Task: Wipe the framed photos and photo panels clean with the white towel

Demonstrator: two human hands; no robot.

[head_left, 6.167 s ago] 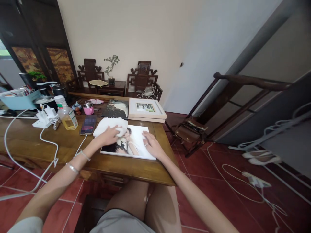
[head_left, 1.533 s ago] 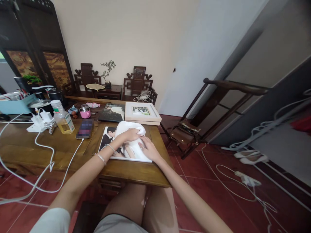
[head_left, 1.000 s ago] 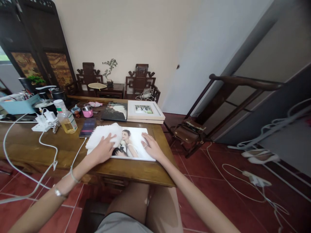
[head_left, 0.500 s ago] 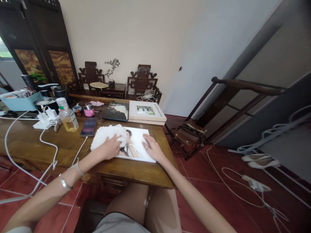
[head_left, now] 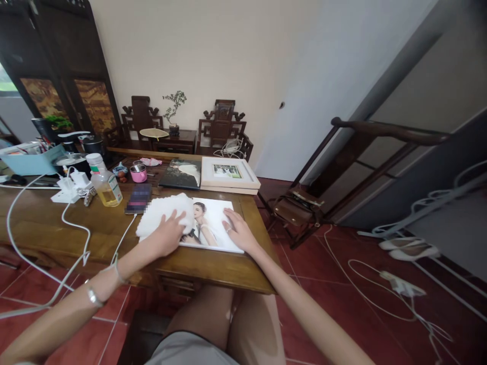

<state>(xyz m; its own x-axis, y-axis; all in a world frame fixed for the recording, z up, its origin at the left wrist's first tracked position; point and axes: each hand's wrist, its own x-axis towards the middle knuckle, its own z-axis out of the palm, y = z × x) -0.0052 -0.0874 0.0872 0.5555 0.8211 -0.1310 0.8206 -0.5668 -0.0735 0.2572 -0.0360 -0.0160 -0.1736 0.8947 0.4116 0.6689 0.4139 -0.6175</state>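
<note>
A fluffy white cloth (head_left: pixel 158 213) lies over the left part of a photo panel (head_left: pixel 218 230) on the wooden table. My left hand (head_left: pixel 169 234) rests on the cloth with its fingers spread, pressing it flat rather than gripping it. Flat on the panel's right side lies my right hand (head_left: pixel 239 230), a ring on one finger and its fingers stretched out. The panel shows a printed picture of people on a white ground; the cloth hides its left side.
Behind the panel lie a dark photo panel (head_left: pixel 181 173) and stacked white frames (head_left: pixel 230 176). To the left are a phone (head_left: pixel 138 198) on a cable, an oil-coloured bottle (head_left: pixel 105 185), a pink cup (head_left: pixel 138 173) and a power strip (head_left: pixel 70 190). A wooden chair (head_left: pixel 327 177) stands right.
My left hand and the white cloth have slid slightly left across the panel, uncovering more of the picture. My right hand stays in place.
</note>
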